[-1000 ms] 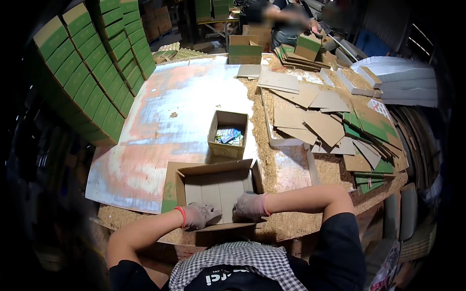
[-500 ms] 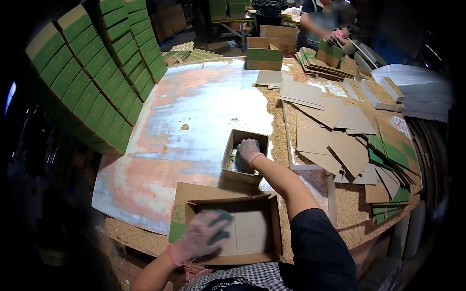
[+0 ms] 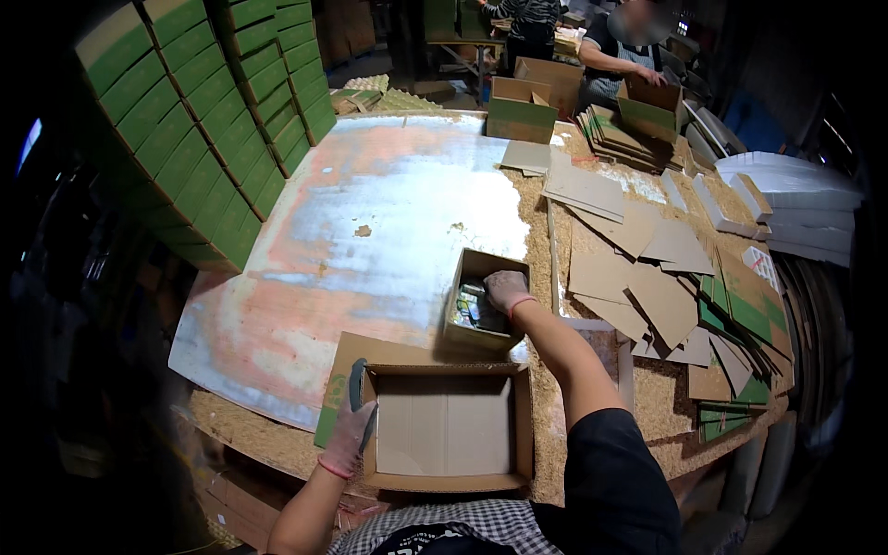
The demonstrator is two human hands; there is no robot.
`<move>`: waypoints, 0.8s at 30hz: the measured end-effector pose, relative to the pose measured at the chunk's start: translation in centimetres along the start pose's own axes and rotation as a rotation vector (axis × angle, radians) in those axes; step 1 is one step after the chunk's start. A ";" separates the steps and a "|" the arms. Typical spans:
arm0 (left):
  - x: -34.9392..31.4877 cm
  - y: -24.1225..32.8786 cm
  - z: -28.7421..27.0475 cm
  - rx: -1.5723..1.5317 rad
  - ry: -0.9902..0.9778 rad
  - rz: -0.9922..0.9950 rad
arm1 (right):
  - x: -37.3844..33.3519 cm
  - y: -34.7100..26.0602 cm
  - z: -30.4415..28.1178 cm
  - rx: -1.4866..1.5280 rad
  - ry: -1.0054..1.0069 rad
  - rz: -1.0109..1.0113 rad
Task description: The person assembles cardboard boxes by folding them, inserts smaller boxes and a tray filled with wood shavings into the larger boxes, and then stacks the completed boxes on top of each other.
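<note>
In front of me lies an open brown cardboard box (image 3: 446, 430), bare inside, with a flap folded out on its far side. My left hand (image 3: 347, 435), in a pale glove with dark fingers, grips that box's left wall. Beyond it stands a smaller, deeper cardboard box (image 3: 481, 337) holding small green and white printed packets (image 3: 474, 307). My right hand (image 3: 507, 292), gloved too, reaches down into this smaller box with its fingers curled. What those fingers hold, if anything, is hidden.
Tall stacks of green boxes (image 3: 199, 139) rise at the left. Loose cardboard sheets (image 3: 624, 250) and flattened green cartons (image 3: 740, 287) cover the table's right side. An open green box (image 3: 521, 109) sits at the far edge. A co-worker (image 3: 610, 60) handles another box (image 3: 649, 106) at the far right.
My left hand has gone from inside the larger box to its left wall. My right hand stays in the smaller box. The co-worker's green carton now stands opened up as a box.
</note>
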State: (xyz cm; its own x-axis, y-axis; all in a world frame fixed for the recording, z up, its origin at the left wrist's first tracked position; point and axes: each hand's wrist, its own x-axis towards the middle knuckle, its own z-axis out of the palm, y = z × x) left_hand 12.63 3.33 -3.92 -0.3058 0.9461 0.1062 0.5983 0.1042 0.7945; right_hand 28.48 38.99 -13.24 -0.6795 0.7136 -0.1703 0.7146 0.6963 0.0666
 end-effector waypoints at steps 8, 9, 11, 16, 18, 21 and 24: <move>-0.7 0.1 0.3 -0.052 0.241 0.004 | -8.6 1.0 -10.1 0.914 0.083 -0.203; 0.4 1.4 0.0 0.007 0.321 0.092 | -10.1 1.5 -9.8 1.034 0.176 -0.336; 1.9 1.9 -1.1 0.057 0.299 0.153 | -15.0 -1.7 -13.4 0.995 0.082 -0.291; 2.8 -6.5 -1.6 -0.035 0.143 0.166 | -23.7 -9.9 -5.0 0.068 0.060 -0.779; -0.6 -7.7 -4.7 -0.173 -0.088 0.237 | -24.3 -7.4 -6.3 0.385 0.239 -0.707; -5.5 -8.8 -4.8 -1.120 -0.186 -0.662 | -26.4 -2.7 -6.6 0.689 0.543 -0.505; -5.5 -9.4 -0.4 -0.410 -0.368 -0.380 | -26.7 -5.0 -0.4 0.573 0.416 -0.489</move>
State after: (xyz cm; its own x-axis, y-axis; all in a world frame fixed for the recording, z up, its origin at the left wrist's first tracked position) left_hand 8.44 -2.99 -11.76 -0.1233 0.9172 -0.3789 0.1466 0.3945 0.9071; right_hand 43.00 16.51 -8.64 -0.8587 0.3911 0.3311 0.2228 0.8668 -0.4461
